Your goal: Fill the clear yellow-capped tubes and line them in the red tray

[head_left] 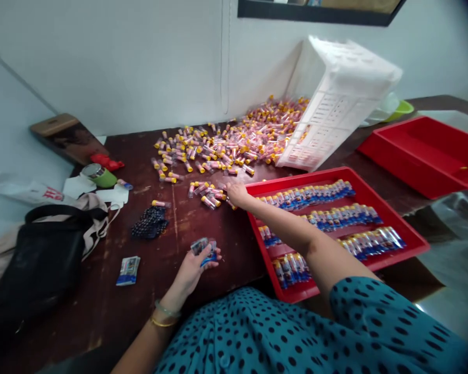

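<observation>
My left hand [193, 266] is closed around a few small blue-and-clear printed plastic sleeves [205, 251], held low over the dark table. Further forward, my right hand [237, 196] is at the right side of a small cluster of clear tubes with yellow caps [209, 193]. Its fingers are curled down and partly hidden, so I cannot see what is between them. Close by on the right, a red tray [263, 258] holds rows of tubes in blue printed sleeves [292, 270]. A stack of similar flat sleeves [128, 270] lies left of my left hand.
A large heap of yellow-capped tubes [226, 143] spreads along the wall beside a tilted white crate [323, 111]. Another red tray [429, 150] stands at right. On the left are a black bag [42, 265], a green cup [101, 176] and a dark dotted cloth [150, 222].
</observation>
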`<action>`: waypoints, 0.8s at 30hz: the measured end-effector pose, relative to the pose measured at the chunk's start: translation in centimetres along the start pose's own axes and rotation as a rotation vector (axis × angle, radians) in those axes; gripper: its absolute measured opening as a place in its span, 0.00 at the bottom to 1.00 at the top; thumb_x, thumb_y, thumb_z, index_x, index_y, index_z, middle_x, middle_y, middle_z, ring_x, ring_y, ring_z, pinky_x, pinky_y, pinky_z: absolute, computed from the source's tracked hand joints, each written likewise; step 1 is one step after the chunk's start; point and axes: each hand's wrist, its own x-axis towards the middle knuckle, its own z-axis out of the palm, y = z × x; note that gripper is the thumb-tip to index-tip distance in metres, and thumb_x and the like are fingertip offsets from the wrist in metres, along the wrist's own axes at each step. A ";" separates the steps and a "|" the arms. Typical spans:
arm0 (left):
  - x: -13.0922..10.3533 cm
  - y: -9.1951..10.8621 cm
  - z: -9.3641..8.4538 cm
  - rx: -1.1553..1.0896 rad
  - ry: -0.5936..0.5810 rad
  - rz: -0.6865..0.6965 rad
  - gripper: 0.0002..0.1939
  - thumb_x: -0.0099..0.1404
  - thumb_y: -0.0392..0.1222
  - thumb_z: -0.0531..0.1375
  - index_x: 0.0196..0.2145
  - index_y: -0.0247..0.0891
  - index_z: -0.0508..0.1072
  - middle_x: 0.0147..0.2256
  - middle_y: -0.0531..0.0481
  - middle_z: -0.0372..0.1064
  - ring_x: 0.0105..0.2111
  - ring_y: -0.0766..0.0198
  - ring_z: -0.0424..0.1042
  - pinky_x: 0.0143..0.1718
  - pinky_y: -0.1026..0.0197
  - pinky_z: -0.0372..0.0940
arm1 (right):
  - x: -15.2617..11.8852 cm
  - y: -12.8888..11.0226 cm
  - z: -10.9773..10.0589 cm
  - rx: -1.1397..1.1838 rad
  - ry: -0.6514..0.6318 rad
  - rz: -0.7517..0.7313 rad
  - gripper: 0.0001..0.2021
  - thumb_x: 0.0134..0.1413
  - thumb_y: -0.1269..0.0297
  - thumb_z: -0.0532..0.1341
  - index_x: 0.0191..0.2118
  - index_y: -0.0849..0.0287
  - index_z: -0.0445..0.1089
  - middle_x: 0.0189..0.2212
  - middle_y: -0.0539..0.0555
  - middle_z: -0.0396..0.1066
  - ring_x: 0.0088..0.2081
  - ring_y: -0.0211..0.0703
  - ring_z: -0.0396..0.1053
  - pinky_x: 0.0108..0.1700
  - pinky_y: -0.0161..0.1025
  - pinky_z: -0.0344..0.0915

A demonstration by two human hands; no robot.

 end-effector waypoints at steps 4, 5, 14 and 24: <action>0.8 0.0 -1.1 -0.035 0.056 0.011 0.15 0.55 0.46 0.70 0.35 0.33 0.76 0.31 0.44 0.78 0.30 0.59 0.79 0.28 0.62 0.73 | 0.0 1.2 -1.4 0.031 0.048 -0.047 0.17 0.63 0.62 0.55 0.53 0.67 0.64 0.50 0.67 0.70 0.47 0.50 0.69 0.44 0.39 0.61; 1.0 0.1 -1.2 -0.029 0.071 0.032 0.15 0.54 0.45 0.71 0.34 0.32 0.76 0.29 0.45 0.78 0.29 0.60 0.78 0.25 0.64 0.72 | 0.1 1.3 -1.6 0.043 0.054 -0.064 0.17 0.63 0.62 0.54 0.52 0.66 0.64 0.48 0.65 0.71 0.46 0.49 0.69 0.43 0.37 0.61; 1.4 1.2 -1.8 -0.141 0.111 0.125 0.13 0.55 0.43 0.70 0.35 0.33 0.75 0.28 0.50 0.76 0.28 0.63 0.77 0.26 0.66 0.71 | -0.1 -2.1 0.8 0.045 0.042 -0.087 0.17 0.59 0.59 0.59 0.49 0.64 0.69 0.49 0.66 0.72 0.45 0.53 0.71 0.44 0.40 0.63; 1.6 1.1 -2.4 -0.216 0.183 0.147 0.14 0.52 0.41 0.71 0.35 0.33 0.74 0.28 0.49 0.78 0.27 0.60 0.78 0.26 0.63 0.72 | -2.9 -1.7 1.4 0.106 -0.015 -0.129 0.17 0.61 0.64 0.58 0.55 0.61 0.66 0.41 0.62 0.76 0.42 0.52 0.74 0.43 0.41 0.65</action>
